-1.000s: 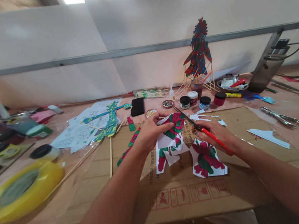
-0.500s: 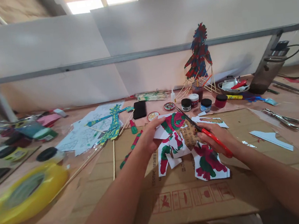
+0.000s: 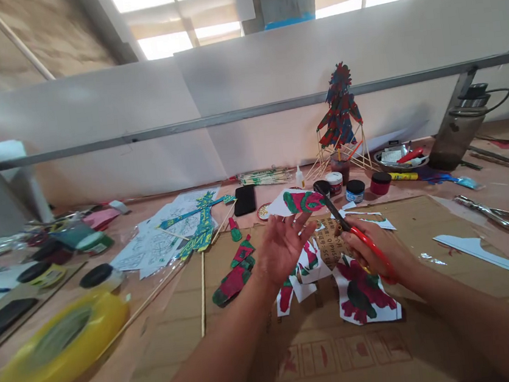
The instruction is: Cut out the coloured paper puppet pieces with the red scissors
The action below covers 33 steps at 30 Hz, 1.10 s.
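Cutting looks well under way but not finished, judging by how the pieces lie. At nine o'clock a yellow tape roll (image 3: 60, 342) sits on the bench, with printed sheets (image 3: 159, 245) and a finished green puppet (image 3: 200, 221) beyond it at about eleven o'clock. Nearer the middle, red-and-green cutouts (image 3: 235, 273) already lie trimmed on the cardboard (image 3: 346, 352), so some parts seem done.

The left hand (image 3: 283, 246) is at centre, palm up with fingers spread, its thumb and fingertips pinching the painted paper (image 3: 299, 201) by the lower edge and holding it lifted above the cardboard at twelve o'clock. That sheet keeps white margins around the red and green colour, so trimming is left there.

Just to the right, the right hand (image 3: 371, 251) is closed through the handles of the red scissors (image 3: 348, 229), blades pointing towards eleven o'clock at the paper's edge and apparently parted only slightly. Below both hands, more painted pieces (image 3: 362, 292) with white borders lie at five o'clock, uncut in my judgement. White offcuts (image 3: 375, 220) rest at one o'clock, paint pots (image 3: 355, 188) behind them, and a paper strip (image 3: 475, 247) at three o'clock.
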{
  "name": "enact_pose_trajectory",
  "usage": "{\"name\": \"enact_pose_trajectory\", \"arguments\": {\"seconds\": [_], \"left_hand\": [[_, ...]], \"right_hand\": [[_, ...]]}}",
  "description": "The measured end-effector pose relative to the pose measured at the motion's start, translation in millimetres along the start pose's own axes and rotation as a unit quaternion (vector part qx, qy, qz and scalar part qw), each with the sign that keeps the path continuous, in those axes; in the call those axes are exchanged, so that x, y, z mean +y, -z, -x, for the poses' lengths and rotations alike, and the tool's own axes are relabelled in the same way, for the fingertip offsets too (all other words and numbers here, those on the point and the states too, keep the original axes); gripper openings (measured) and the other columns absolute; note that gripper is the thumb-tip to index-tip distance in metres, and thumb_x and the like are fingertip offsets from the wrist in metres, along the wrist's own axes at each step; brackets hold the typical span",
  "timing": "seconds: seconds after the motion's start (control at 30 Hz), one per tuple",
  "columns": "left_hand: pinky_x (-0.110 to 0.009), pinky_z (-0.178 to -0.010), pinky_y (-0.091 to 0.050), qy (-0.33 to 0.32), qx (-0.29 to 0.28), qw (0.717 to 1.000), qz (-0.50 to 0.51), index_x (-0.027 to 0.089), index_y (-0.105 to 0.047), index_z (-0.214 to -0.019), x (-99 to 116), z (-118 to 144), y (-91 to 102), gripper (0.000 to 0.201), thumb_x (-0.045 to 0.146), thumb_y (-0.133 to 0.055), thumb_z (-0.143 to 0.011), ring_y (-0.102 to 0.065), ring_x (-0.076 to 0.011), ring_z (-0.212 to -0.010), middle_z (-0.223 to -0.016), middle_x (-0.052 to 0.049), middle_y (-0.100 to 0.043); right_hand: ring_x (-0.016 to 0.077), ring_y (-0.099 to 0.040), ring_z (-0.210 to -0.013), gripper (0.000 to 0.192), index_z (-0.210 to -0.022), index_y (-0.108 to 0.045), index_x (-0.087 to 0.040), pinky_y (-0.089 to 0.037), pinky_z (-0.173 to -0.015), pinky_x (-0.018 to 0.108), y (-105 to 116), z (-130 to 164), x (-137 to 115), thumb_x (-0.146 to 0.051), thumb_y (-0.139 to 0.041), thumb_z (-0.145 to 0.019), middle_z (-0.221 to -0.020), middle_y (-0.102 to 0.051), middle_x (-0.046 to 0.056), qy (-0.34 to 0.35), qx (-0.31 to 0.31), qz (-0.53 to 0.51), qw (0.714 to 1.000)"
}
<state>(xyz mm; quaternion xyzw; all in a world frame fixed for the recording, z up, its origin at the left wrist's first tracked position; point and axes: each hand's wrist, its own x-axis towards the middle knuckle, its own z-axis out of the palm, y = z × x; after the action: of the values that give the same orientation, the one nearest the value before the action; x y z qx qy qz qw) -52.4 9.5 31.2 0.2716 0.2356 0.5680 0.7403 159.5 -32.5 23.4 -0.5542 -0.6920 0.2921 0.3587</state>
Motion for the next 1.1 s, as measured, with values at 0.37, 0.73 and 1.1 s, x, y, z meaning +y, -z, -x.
{"name": "enact_pose_trajectory", "arguments": {"seconds": [0.37,0.73,1.1], "left_hand": [[-0.025,-0.069,-0.057,-0.004,0.130,0.990,0.059,0.018,-0.075,-0.074,-27,7,-18.5,0.017,0.013,-0.090,-0.068,-0.073,-0.0139,-0.071,-0.075,-0.001,-0.078],[-0.025,-0.066,-0.055,-0.014,0.160,0.986,0.049,0.016,-0.077,-0.070,-30,10,-21.7,0.025,0.014,-0.097,-0.056,-0.073,-0.0141,-0.067,-0.072,-0.002,-0.078],[-0.027,-0.064,-0.055,-0.069,0.182,0.981,-0.006,0.018,-0.074,-0.065,-31,16,-29.4,0.034,0.020,-0.099,-0.041,-0.069,-0.0150,-0.063,-0.066,0.000,-0.074]], "right_hand": [[0.0291,-0.076,-0.096,0.030,-0.113,-0.077,-0.025,-0.062,-0.087,0.040,-16,4,7,-0.032,-0.058,-0.092,-0.104,-0.082,0.009,0.068,0.012,0.056,0.996],[0.0289,-0.073,-0.096,0.028,-0.108,-0.074,-0.025,-0.060,-0.086,0.042,-25,6,9,-0.041,-0.055,-0.094,-0.096,-0.078,0.008,0.048,-0.020,0.018,0.998],[0.0237,-0.071,-0.087,0.024,-0.105,-0.072,-0.024,-0.058,-0.078,0.034,-26,7,5,-0.036,-0.056,-0.093,-0.098,-0.077,0.007,0.068,-0.013,-0.021,0.997]]}}
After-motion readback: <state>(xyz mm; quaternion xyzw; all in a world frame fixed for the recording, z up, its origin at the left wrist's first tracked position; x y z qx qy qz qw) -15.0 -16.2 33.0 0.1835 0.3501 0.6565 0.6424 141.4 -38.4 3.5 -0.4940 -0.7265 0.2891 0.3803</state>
